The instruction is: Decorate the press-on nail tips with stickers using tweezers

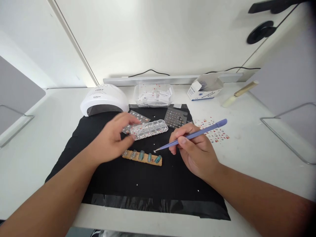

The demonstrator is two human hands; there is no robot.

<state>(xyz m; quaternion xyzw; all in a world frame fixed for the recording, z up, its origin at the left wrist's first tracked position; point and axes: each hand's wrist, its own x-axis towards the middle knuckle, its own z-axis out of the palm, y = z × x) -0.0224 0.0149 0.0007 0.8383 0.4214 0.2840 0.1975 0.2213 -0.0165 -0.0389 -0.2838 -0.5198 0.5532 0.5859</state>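
A white table (pixel 247 148) is carrying a black mat (pixel 148 181) under both hands, a nail lamp (pixel 103 98) lying beyond the left hand (pixel 111 140).
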